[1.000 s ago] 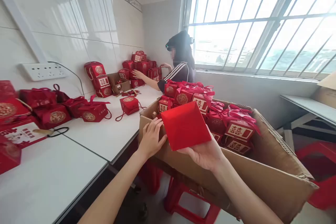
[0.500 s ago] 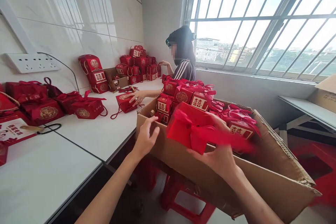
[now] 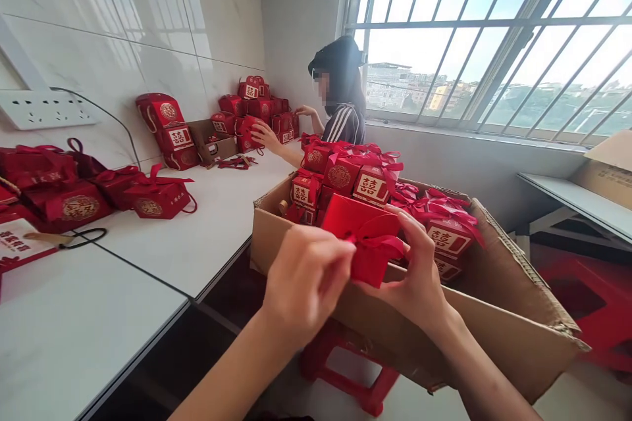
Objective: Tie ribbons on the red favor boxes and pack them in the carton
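Note:
A red gift box point(image 3: 353, 214) with a bow on top is held over the near wall of the cardboard carton point(image 3: 498, 335). My right hand point(image 3: 419, 270) grips its right side, thumb below and fingers above. My left hand point(image 3: 306, 276) is closed in a pinch at the left side of the bow, on the red ribbon point(image 3: 388, 245); its fingertips partly hide the ribbon end. Behind it, inside the carton, stand several red gift boxes point(image 3: 372, 185) with ribbons and pale character labels.
On the white table point(image 3: 143, 276) at left lie more ribboned boxes point(image 3: 158, 197). A co-worker point(image 3: 343, 95) reaches toward stacked red boxes point(image 3: 261, 108) by the wall. Below the carton is a red stool point(image 3: 368, 395); a shelf point(image 3: 577, 200) stands at right.
My left hand has moved right from the carton's edge and closed on the bow's ribbon. The ribbon has stopped swinging. The co-worker's hand has carried a red box back to the stack.

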### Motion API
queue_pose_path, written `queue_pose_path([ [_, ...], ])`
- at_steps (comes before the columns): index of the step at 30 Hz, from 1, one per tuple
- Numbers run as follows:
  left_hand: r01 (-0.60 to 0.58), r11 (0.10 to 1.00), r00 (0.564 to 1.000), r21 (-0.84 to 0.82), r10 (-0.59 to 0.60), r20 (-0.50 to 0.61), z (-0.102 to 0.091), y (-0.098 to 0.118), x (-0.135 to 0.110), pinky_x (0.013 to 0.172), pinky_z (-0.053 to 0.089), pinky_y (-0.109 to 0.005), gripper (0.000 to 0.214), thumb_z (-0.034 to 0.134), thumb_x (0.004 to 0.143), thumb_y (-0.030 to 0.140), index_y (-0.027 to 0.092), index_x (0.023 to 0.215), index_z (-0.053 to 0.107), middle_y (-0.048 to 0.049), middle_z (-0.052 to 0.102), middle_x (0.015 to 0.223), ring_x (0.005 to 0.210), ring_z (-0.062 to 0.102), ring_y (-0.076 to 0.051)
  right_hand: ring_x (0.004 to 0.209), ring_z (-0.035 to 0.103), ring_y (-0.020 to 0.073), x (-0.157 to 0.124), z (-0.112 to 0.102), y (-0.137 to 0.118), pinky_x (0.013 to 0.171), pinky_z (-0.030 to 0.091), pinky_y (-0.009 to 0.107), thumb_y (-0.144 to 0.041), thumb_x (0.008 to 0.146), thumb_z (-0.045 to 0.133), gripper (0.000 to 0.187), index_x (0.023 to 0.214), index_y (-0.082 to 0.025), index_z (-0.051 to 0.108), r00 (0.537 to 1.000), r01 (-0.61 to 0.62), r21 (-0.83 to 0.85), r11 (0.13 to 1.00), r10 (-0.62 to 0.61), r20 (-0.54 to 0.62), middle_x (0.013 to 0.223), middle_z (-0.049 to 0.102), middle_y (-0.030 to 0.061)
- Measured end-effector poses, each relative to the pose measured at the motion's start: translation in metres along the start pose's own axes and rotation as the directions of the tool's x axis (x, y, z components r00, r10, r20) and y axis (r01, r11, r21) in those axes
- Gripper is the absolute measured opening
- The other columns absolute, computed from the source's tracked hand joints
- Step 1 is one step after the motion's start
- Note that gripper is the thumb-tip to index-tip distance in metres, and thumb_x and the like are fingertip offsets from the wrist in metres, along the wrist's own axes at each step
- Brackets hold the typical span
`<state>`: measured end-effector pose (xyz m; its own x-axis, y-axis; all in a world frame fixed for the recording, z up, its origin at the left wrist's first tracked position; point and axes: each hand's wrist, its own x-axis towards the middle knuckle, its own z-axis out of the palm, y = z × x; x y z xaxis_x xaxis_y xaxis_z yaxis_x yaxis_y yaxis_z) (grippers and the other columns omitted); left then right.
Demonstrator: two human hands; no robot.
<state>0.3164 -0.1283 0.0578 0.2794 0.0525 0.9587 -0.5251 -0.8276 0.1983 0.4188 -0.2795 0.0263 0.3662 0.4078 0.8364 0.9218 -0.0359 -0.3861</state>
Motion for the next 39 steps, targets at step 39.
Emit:
queue_pose_path([
  [39,0.089,0.938,0.844,0.336,-0.250,0.475,0.053,-0.081,-0.070,0.103,0.024,-0.050,0.029,0.061,0.082,0.033,0.022,0.107,0.052,-0.0061,0.062,0.107,0.109,0.053,-0.026,0.108,0.058,0.0302,0.045,-0.105,0.082,0.090,0.049,0.050,-0.058,0.062,0.071,0.066,0.114,-0.026,0.047,0.754,-0.598,0.100,0.795,0.601,-0.265,0.120,0.057,0.0094],
])
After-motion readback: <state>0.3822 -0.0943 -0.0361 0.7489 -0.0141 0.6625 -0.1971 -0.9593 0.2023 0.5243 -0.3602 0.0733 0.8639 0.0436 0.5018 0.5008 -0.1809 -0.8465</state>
